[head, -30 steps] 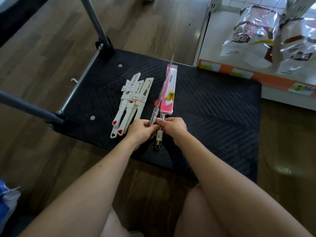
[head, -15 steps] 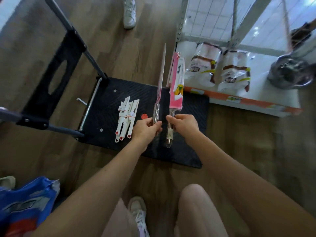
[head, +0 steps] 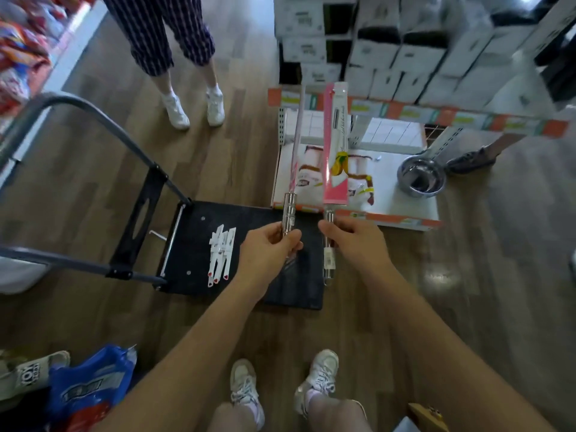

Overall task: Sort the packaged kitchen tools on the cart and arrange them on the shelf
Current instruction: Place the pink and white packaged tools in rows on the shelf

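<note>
Step in hand: carrying to shelf. Your left hand (head: 268, 249) is clamped on one packaged tool's steel handle (head: 289, 208); right hand (head: 353, 241) clamped on the pink-carded tool (head: 336, 145). Both upright above the cart (head: 193, 244). White-handled packs (head: 219, 255) remain at 9 o'clock. Next: set both on the shelf (head: 402, 194) at 1 o'clock.

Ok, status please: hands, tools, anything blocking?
Left hand and right hand each grip one pink tool. White tools on cart. Nothing blocking.

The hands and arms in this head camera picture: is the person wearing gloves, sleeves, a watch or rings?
None that show. The left hand and right hand are bare, with no rings or watch visible, and both forearms are uncovered as far as the frame shows.
</note>
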A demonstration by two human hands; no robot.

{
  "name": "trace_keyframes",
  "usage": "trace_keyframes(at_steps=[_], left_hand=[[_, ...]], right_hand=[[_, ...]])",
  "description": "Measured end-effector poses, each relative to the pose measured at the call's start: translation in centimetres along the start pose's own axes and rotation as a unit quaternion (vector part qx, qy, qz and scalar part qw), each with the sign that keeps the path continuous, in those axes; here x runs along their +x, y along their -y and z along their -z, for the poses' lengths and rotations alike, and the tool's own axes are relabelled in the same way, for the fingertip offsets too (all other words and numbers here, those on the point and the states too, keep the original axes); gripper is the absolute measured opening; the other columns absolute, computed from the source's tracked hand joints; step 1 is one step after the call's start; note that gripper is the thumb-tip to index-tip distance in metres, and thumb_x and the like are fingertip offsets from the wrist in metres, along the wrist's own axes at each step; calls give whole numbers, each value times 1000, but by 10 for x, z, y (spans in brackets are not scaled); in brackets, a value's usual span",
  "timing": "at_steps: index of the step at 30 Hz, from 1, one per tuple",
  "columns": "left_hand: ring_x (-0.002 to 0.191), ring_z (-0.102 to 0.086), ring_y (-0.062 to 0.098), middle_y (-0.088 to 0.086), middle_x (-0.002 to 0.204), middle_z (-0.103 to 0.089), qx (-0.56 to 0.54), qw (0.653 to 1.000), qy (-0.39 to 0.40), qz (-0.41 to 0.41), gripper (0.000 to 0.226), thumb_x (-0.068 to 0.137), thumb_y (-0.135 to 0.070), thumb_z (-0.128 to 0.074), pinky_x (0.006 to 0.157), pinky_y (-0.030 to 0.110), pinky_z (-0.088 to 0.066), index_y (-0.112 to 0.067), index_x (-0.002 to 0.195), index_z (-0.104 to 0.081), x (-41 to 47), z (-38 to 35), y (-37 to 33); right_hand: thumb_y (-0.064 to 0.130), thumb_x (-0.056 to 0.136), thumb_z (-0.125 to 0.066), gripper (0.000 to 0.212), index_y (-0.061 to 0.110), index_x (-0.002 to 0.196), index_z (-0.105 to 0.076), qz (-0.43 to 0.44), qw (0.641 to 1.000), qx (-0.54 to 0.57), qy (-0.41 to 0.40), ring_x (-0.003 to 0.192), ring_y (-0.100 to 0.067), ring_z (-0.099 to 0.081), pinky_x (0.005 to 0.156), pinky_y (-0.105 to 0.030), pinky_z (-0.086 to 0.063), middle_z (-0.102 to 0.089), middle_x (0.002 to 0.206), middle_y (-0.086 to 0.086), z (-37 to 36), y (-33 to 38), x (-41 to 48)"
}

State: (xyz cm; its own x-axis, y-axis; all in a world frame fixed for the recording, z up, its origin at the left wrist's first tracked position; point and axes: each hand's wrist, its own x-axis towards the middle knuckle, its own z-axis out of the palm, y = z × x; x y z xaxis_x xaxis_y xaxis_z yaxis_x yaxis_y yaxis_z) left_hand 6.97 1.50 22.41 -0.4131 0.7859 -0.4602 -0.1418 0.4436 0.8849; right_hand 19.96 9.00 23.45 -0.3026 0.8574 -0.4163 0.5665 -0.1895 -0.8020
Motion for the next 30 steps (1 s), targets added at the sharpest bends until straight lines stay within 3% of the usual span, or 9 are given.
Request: trace_keyframes(at_steps=[4,7,9,14,17,20,23,27,30], left_hand=[[77,-66,9,-1,78,-69,-9,1000,-8,-15,11,87,-16,-61,79,27,-54,-26,82,-64,-27,-28,-34],[79,-65,10,1,81,-68,-24,999,-8,-22,8,88,-14,-59,79,27,-53,-21,87,-64,-42,-49,-56],[77,-66,8,2,83,-69,-34,999,0,-27,8,88,-13,-59,75,23,-54,-18,91,-64,-49,-61,-69],[74,-67,2,-4,82,-71,-68,996,22,-58,14,88,-14,-59,68,15,-54,-17,100,-66,-64,-84,-96],[78,-68,4,-7,82,-71,-65,993,48,-82,12,88,-16,-58,69,17,-53,-25,90,-66,-70,-91,-111],[73,-68,0,-7,76,-72,-64,991,72,-97,12,88,-15,-58,66,15,-54,-25,87,-65,-69,-93,-126],[74,-68,4,-5,76,-72,-59,990,84,-102,13,87,-15,-59,73,21,-55,-25,84,-66,-61,-94,-140],[83,-69,11,-2,80,-72,-56,988,101,-101,10,87,-18,-59,75,28,-55,-25,86,-66,-39,-89,-163],[79,-70,9,-1,79,-73,-54,985,123,-111,10,87,-19,-59,69,24,-55,-23,90,-68,-20,-84,-182]], right_hand=[[32,87,-61,33,0,90,-68,14,999,29,-15,62,-8,-54,51,-8,-41,-64,76,-13,46,15,-22],[28,88,-60,21,10,92,-70,26,998,61,1,56,5,-58,44,-1,-38,-65,73,1,76,23,-37],[27,88,-60,14,16,89,-68,34,996,81,2,52,12,-57,44,-2,-38,-64,70,7,93,26,-43],[31,86,-61,12,22,83,-69,72,994,76,-25,61,4,-61,52,-8,-43,-67,70,7,126,36,-59],[34,85,-62,14,24,78,-69,71,994,62,-46,76,-12,-66,68,-26,-54,-71,79,1,139,42,-62],[35,85,-62,24,13,84,-70,72,995,42,-57,84,-23,-67,77,-37,-54,-71,86,-10,147,53,-61],[34,86,-60,22,14,82,-68,81,994,46,-66,77,-21,-66,69,-29,-54,-69,81,-10,153,65,-58],[34,86,-61,23,13,80,-68,89,991,39,-92,59,-2,-57,54,-12,-45,-62,65,3,159,88,-41],[33,85,-62,25,10,84,-69,92,988,51,-115,63,-4,-61,65,-20,-52,-66,69,-1,163,106,-26]])
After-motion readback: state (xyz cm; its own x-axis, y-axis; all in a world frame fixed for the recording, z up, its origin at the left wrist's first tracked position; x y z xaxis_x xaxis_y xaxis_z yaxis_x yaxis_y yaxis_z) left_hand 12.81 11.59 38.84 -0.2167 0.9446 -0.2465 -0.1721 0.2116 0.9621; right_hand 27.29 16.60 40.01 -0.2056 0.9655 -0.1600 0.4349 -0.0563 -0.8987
